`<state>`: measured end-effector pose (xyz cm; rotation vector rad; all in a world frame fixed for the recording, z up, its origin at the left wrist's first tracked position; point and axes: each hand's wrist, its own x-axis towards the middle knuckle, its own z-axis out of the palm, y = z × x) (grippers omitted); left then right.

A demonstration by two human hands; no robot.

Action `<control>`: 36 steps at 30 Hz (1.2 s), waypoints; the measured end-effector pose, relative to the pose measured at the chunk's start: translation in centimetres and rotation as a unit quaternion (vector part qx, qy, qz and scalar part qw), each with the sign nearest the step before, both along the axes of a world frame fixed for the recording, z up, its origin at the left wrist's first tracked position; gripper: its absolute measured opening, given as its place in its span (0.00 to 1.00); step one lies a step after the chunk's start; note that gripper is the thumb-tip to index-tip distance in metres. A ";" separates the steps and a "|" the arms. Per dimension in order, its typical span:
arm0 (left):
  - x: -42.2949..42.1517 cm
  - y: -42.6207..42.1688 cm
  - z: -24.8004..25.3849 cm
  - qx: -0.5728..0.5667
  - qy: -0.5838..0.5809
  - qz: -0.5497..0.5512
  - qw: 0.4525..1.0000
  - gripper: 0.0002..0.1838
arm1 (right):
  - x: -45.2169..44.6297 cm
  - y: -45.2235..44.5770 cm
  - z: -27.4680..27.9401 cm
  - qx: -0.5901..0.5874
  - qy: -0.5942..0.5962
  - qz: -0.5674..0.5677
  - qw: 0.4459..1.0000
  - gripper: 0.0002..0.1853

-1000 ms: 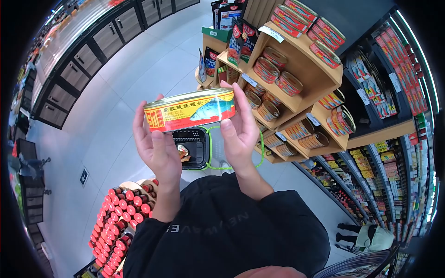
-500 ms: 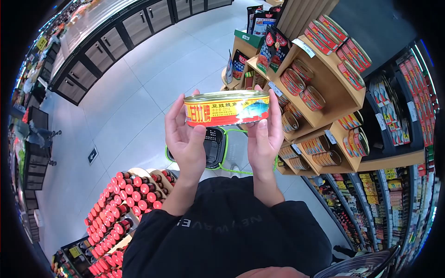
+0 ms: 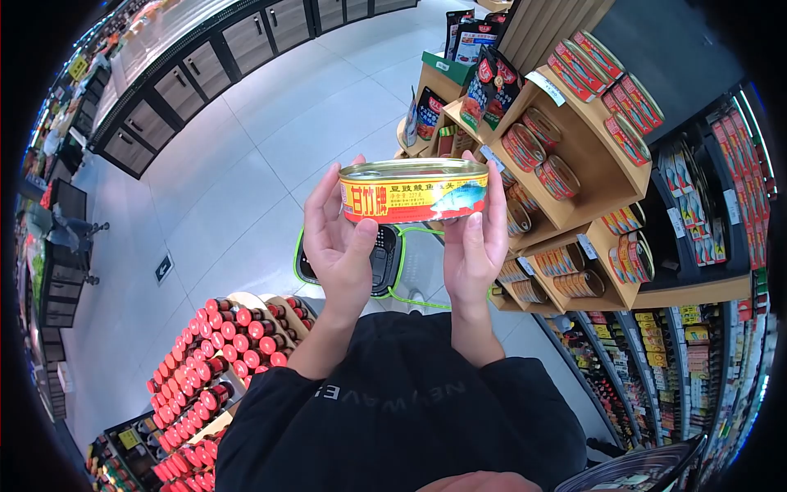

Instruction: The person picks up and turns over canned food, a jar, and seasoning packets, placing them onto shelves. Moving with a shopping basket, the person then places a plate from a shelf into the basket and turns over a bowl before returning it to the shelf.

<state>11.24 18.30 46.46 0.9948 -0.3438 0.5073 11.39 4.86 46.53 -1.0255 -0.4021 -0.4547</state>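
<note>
Hold the tin (image 3: 416,198) level between left hand (image 3: 338,261) and right hand (image 3: 472,266), cupping both ends; rest thumbs (image 3: 360,246) low. Leave lettering (image 3: 370,202) uncovered.

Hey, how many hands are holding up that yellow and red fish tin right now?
2: the left hand at the left end of the tin, the right hand at its right end. Neither is fully hidden.

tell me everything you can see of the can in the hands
The can is long, oval and shallow, with a shiny, metal-looking top and a yellow-and-red label bearing Chinese characters and a blue-green fish. It is held nearly level, label facing the camera, between the left hand and right hand, one at each end, thumbs along the lower front edge.
</note>
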 end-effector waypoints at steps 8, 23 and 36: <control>0.3 -0.1 -0.2 0.000 0.012 0.007 1.000 0.32 | -0.2 -0.4 -0.1 -0.052 0.027 -0.023 0.998 0.34; -0.6 -2.9 1.1 0.055 0.027 -0.111 0.992 0.34 | -0.8 -2.4 -0.1 0.049 -0.100 -0.189 0.976 0.37; -0.6 -6.9 -1.8 0.022 0.035 -0.189 0.981 0.32 | -1.5 -4.1 0.6 0.141 -0.028 -0.235 0.961 0.33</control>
